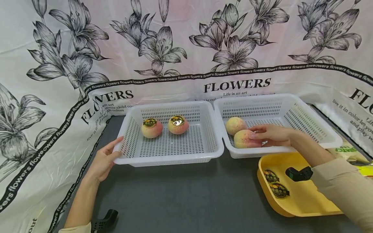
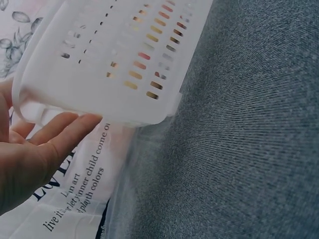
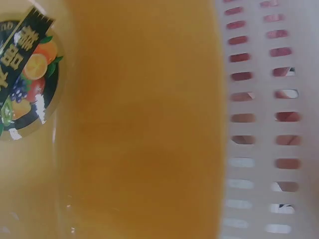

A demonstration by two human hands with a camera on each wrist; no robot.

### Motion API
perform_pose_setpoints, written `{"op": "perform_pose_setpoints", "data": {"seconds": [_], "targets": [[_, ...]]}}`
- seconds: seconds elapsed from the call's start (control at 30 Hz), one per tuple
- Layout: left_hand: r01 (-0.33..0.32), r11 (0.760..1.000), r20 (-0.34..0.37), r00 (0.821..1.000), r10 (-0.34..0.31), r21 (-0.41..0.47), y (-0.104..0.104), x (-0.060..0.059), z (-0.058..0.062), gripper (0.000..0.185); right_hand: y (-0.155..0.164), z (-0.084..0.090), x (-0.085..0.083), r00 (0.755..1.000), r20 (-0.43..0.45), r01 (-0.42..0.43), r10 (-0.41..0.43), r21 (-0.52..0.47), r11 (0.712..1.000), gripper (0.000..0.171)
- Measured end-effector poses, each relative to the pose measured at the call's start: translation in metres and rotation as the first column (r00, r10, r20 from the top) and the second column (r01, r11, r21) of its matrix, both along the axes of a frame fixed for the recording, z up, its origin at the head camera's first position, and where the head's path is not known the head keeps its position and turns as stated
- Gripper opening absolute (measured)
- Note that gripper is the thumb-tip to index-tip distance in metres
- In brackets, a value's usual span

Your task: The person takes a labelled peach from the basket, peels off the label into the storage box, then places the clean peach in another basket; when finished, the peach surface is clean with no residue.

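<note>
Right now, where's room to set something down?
Bare: dark tabletop before the left basket, left of the yellow tray; that basket's floor before its stickered peaches. Crowded: left end of the right basket, with two more peaches and the right hand.

On the dark tabletop (image 1: 180, 197), a left basket (image 1: 175, 147) and a right basket (image 1: 274, 108) are set along the far edge; a yellow tray (image 1: 300, 197) is placed toward the right edge.
</note>
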State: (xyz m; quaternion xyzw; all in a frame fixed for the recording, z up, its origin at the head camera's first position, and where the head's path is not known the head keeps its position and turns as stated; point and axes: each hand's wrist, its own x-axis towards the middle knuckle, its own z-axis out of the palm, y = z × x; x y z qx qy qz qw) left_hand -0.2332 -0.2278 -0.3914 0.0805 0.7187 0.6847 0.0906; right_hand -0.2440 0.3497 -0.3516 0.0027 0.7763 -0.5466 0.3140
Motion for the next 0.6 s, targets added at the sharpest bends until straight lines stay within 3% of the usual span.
{"op": "perform_pose_setpoints", "data": {"seconds": [0.23,0.6], "targets": [[0.003,0.999,0.001,1.0,-0.003,0.038,-0.0013,0.0014,0.0002,0.061,-0.0009,-0.0097,-0.0068,0.999,0.045,0.004,-0.006,0.029,1.0,0.074],[0.022,0.996,0.001,1.0,-0.022,0.083,-0.0034,0.0014,-0.0018,0.06,-0.001,-0.0064,-0.0052,0.995,0.093,0.038,-0.039,0.014,0.999,0.077]]}}
